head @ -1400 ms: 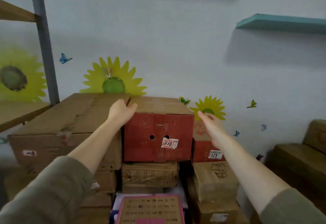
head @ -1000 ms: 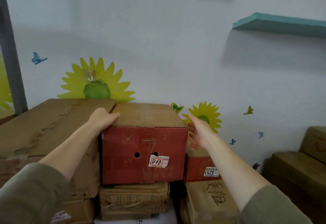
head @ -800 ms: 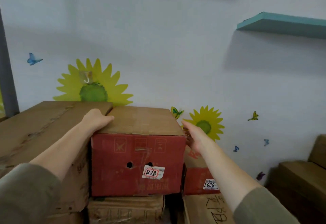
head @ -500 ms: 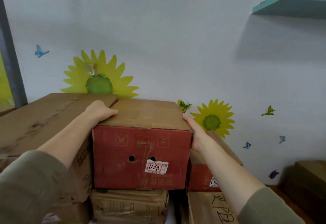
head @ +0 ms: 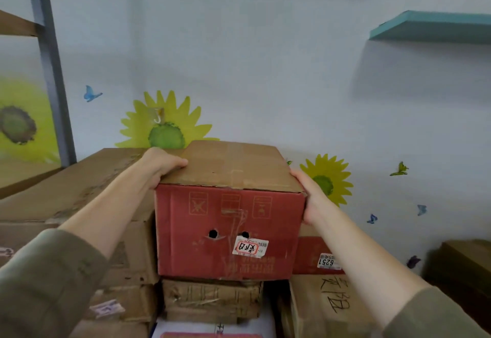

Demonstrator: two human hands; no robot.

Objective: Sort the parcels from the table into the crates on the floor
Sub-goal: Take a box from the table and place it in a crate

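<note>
My left hand [head: 162, 163] and right hand [head: 310, 196] both lose their fingers behind the red box [head: 228, 231]. Under my right hand, a smaller red box [head: 308, 255] is mostly hidden.

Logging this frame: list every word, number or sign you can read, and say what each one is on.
"6251": white label on the smaller red box.
Illegible handwriting: red-ringed sticker on the red box.
Too faint to read: three handling pictograms and a bottom print line on that box.
Not legible: handwritten characters on the brown box.
Blurred: pale sticker on the left-hand stack.
</note>
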